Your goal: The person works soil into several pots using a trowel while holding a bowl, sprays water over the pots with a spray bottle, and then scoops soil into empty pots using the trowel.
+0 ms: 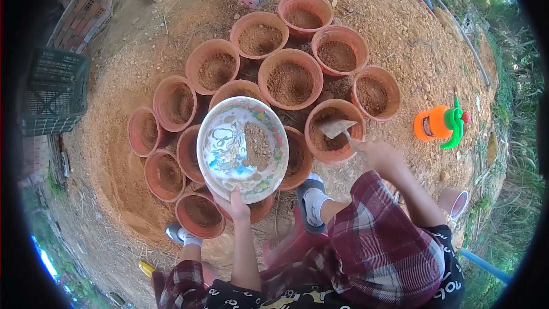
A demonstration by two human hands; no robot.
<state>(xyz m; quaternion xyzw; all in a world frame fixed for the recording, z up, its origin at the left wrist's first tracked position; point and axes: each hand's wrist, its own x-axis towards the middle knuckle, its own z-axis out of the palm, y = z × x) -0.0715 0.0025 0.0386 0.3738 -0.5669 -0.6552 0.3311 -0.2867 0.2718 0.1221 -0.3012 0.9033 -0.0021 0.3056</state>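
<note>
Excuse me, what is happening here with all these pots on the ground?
A person sits low over a cluster of terracotta pots that hold soil. The left hand holds a patterned bowl by its near rim; a little soil lies in the bowl. The right hand holds a small trowel over one pot at the right of the group. An orange and green bottle lies on the bare earth to the right, and a dark crate stands at the left.

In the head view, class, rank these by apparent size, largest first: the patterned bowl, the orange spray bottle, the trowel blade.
1. Patterned bowl, though held nearest the camera, which exaggerates it.
2. Orange spray bottle.
3. Trowel blade, smallest.
</note>
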